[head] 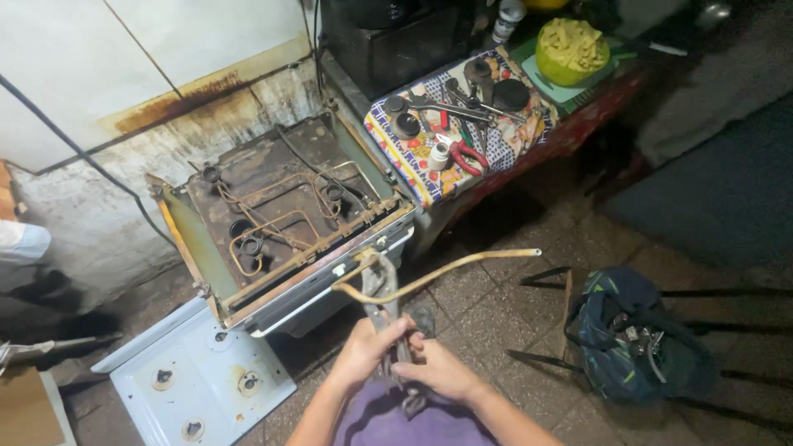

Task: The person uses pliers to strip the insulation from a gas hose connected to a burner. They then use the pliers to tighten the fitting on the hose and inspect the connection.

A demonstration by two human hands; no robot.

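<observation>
Both my hands hold the handles of a large pair of pliers (pixel 381 285) in front of an opened gas stove (pixel 281 206). My left hand (pixel 363 351) grips the left handle and my right hand (pixel 438 367) the right one. The plier jaws clamp a bent yellowish metal gas tube (pixel 438 271) near its curled end by the stove's front edge. The tube's free end points right. Thin copper pipes (pixel 273 219) run across the stove's rusty inside.
The stove's white top panel (pixel 194 380) lies on the floor at left. A patterned cloth on a table (pixel 413 177) carries burner caps, red-handled pliers (pixel 467 154) and other tools. A yellow-green bowl (pixel 572 51) stands behind. A dark tool bag (pixel 632 339) sits on the tiled floor at right.
</observation>
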